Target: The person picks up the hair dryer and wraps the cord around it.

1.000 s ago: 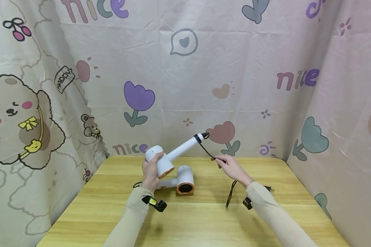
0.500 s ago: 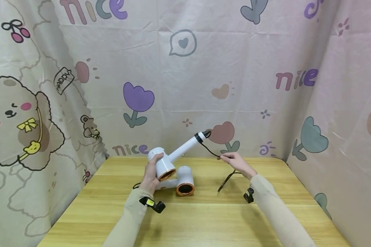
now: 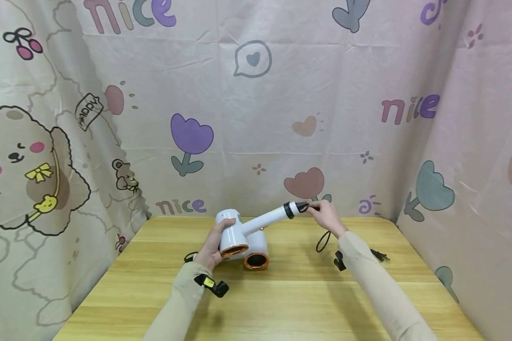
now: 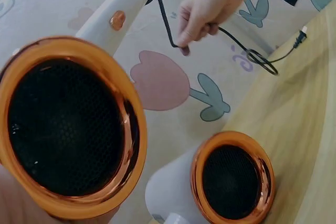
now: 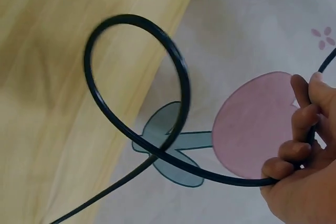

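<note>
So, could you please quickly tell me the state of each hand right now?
Left hand: closed, holding the upper white hair dryer by its head.
Right hand: closed, holding that dryer's black cord.

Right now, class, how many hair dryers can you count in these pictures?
2. One hair dryer is held in the left hand; the second hair dryer lies on the table, partly hidden behind it in the head view. No third shows.
</note>
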`<action>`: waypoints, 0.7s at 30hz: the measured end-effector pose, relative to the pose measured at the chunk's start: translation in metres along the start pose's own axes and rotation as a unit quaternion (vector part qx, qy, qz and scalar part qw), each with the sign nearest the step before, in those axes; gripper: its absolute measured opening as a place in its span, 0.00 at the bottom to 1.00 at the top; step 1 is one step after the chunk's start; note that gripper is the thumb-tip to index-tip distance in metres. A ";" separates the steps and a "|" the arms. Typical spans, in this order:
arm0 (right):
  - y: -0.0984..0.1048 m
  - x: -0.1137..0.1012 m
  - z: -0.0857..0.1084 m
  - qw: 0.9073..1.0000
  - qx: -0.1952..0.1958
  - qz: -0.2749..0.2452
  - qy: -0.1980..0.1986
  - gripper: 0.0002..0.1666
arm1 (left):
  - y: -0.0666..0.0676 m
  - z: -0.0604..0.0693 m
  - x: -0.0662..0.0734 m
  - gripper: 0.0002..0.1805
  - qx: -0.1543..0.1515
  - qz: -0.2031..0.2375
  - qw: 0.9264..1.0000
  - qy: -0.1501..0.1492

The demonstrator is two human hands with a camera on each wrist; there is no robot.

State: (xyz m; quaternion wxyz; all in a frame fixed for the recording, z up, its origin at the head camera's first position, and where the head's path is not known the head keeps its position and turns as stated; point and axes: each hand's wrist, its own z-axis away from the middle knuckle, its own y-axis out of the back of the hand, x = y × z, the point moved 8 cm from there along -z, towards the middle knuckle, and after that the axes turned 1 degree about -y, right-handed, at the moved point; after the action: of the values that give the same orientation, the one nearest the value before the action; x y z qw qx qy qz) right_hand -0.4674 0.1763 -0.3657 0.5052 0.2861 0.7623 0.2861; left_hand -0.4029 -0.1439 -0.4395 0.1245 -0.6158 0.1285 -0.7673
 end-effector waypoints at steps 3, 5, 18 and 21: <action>0.006 -0.005 -0.002 1.000 0.023 0.004 0.004 0.17 | -0.001 -0.001 -0.004 0.37 -0.019 -0.016 1.000 0.006; 0.009 -0.009 -0.003 0.999 0.037 0.001 0.018 0.16 | -0.001 -0.003 -0.006 0.38 -0.030 -0.029 0.999 0.008; 0.026 -0.032 0.002 0.994 0.085 0.005 0.065 0.12 | 0.004 -0.003 0.008 0.38 -0.001 -0.141 0.987 -0.080; 0.027 -0.045 0.008 0.991 0.095 0.016 0.088 0.10 | 0.002 -0.001 0.016 0.40 0.005 -0.188 0.975 -0.117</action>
State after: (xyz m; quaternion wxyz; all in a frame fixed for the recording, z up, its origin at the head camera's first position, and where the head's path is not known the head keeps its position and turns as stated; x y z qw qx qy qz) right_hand -0.4410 0.1633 -0.3217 0.4021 0.3192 0.8226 0.2446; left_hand -0.4075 -0.1510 -0.4262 -0.0046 -0.7140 -0.0088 -0.7000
